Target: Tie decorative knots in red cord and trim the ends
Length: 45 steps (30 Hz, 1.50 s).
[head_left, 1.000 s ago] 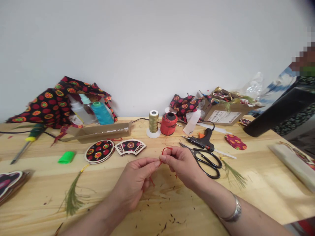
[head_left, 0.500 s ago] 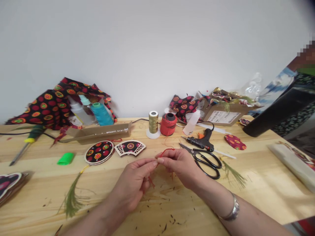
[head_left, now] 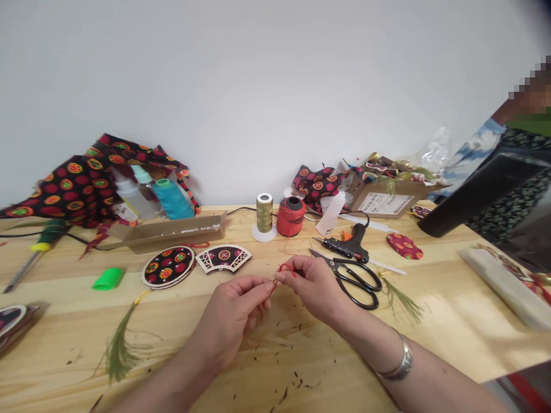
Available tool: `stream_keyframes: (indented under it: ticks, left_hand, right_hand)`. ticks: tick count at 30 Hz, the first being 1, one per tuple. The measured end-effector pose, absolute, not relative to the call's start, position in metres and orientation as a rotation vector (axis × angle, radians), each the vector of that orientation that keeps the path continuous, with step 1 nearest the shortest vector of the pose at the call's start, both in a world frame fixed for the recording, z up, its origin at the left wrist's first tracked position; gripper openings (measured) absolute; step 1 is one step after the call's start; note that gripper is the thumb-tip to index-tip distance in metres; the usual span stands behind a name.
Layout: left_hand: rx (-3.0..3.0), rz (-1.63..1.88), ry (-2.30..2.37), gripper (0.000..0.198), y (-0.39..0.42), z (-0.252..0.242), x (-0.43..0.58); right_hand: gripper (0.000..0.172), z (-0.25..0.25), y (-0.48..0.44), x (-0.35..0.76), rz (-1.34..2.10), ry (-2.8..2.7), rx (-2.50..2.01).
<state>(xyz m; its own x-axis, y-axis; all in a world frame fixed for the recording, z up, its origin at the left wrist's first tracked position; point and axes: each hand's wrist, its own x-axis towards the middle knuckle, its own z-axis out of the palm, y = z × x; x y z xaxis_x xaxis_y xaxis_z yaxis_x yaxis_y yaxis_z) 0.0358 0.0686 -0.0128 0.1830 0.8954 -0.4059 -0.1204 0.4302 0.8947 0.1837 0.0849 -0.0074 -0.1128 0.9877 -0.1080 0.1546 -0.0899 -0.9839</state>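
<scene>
Thumb and fingertips of my left hand (head_left: 241,307) pinch a thin red cord (head_left: 286,267). My right hand (head_left: 312,287) pinches the same cord close beside, and a small loop of it rises over the right fingers. Between the two hands the exact crossing of the cord is too small to make out. Just right of my right hand lie black-handled scissors (head_left: 355,281). Left of my left hand, a fan-shaped wooden piece with patterned fabric (head_left: 224,258) rests near a round one (head_left: 168,266) that has a green tassel (head_left: 124,347).
Behind the hands stand a gold thread spool (head_left: 264,216), a red cord spool (head_left: 291,216) and a white bottle (head_left: 332,213). A glue gun (head_left: 346,244) lies beyond the scissors. A screwdriver (head_left: 26,267) and green piece (head_left: 107,279) lie left. Another person's sleeve (head_left: 476,149) shows at right.
The red cord's loop over my right fingers now stands up rounder, and the dangling ends show less. Both hands stay pinched close together. The whole view has shifted slightly.
</scene>
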Motion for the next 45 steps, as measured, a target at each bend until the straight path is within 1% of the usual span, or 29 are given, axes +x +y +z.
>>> stream_keyframes:
  ticks: [4, 7, 11, 16, 20, 24, 28, 33, 36, 39, 41, 43, 45]
  left_hand:
    - [0.916, 0.851, 1.178, 0.021, 0.069, -0.012, 0.035]
    - [0.905, 0.881, 1.191, 0.023, 0.068, -0.011, 0.035]
    - [0.866, 0.915, 1.151, 0.019, 0.068, -0.01, 0.032]
    - [0.939, 0.828, 1.046, 0.014, 0.067, -0.009, 0.032]
    - [1.025, 0.75, 1.108, 0.015, 0.067, -0.01, 0.033]
    - [1.382, 0.845, 1.229, 0.011, 0.066, -0.014, 0.035]
    - [1.777, 0.893, 1.257, 0.017, 0.063, -0.017, 0.035]
    - [2.043, 0.795, 1.274, 0.021, 0.06, -0.017, 0.034]
    - [2.155, 0.898, 1.382, 0.015, 0.059, -0.014, 0.031]
    - [2.07, 1.162, 1.535, 0.005, 0.06, -0.007, 0.028]
    - [1.897, 1.267, 1.503, 0.003, 0.061, -0.004, 0.029]
    - [1.666, 1.227, 1.357, 0.014, 0.06, -0.002, 0.031]
    - [1.401, 1.078, 1.185, 0.031, 0.059, -0.002, 0.033]
  right_hand:
    - [0.02, -0.007, 0.086, 0.187, 1.216, -1.465, -1.361]
    - [0.015, -0.006, 0.085, 0.189, 1.159, -1.52, -1.379]
    - [0.012, -0.004, 0.084, 0.188, 1.102, -1.549, -1.404]
    - [0.013, -0.001, 0.083, 0.188, 1.096, -1.55, -1.398]
    - [0.011, -0.002, 0.083, 0.189, 1.124, -1.518, -1.384]
    - [0.009, -0.004, 0.084, 0.189, 1.205, -1.448, -1.367]
    - [0.012, -0.003, 0.084, 0.187, 1.348, -1.353, -1.325]
    - [0.015, 0.0, 0.082, 0.185, 1.506, -1.254, -1.238]
    - [0.016, 0.001, 0.083, 0.186, 1.527, -1.207, -1.215]
    - [0.015, 0.0, 0.084, 0.187, 1.489, -1.219, -1.259]
    - [0.012, 0.0, 0.084, 0.187, 1.48, -1.237, -1.282]
    - [0.011, 0.0, 0.083, 0.185, 1.489, -1.245, -1.284]
    - [0.01, -0.001, 0.082, 0.184, 1.494, -1.249, -1.282]
